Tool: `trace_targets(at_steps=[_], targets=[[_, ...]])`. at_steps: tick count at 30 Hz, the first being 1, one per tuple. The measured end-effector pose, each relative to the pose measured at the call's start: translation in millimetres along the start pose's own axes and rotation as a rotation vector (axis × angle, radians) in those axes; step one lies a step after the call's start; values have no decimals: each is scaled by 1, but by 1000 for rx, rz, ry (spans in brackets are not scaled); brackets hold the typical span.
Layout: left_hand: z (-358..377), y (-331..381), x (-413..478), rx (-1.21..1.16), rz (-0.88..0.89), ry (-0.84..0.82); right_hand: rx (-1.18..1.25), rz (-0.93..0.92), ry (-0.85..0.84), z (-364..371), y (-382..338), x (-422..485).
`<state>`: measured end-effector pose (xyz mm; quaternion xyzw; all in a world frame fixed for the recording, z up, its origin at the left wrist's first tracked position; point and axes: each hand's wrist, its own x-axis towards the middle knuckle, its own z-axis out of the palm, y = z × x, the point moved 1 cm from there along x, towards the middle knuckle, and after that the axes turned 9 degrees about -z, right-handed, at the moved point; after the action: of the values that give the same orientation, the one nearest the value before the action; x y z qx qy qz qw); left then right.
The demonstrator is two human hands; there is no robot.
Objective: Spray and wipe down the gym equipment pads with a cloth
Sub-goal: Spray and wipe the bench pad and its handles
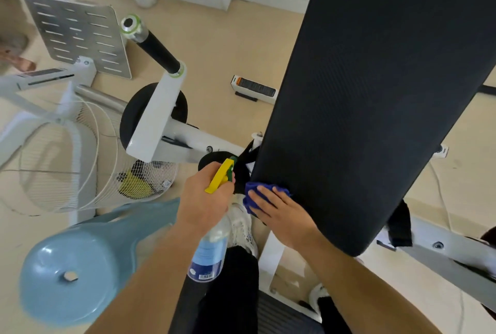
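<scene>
A long black gym bench pad (375,92) runs from the top right down to the lower middle. My right hand (284,215) presses a blue cloth (253,194) flat against the pad's near left edge. My left hand (206,199) grips a clear spray bottle (212,248) with a yellow trigger and green nozzle, held just left of the cloth with the nozzle pointing toward the pad's edge.
A white machine arm with a black handle grip (158,52) rises at centre left. A white wire fan guard (80,162) and a light blue fan base (72,266) lie on the beige floor at the left. A perforated metal footplate (80,36) stands behind. The white bench frame (442,250) extends to the right.
</scene>
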<state>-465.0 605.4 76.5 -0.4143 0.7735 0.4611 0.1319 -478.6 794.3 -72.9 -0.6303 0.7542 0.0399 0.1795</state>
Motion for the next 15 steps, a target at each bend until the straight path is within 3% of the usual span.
trace_targets(at_steps=[3,5,10,13,15], targets=[[6,3,5,109,19,-21,-110,-230,-101,2,17,-26],[16,4,5,170,28,-64,-116,-253,-35,-5,46,-48],[49,15,-11,200,53,-174,-176,275,358,-54,143,-112],[76,22,-20,165,56,-249,-154,590,510,-77,187,-151],[91,26,-23,144,43,-271,-120,690,584,-73,184,-156]])
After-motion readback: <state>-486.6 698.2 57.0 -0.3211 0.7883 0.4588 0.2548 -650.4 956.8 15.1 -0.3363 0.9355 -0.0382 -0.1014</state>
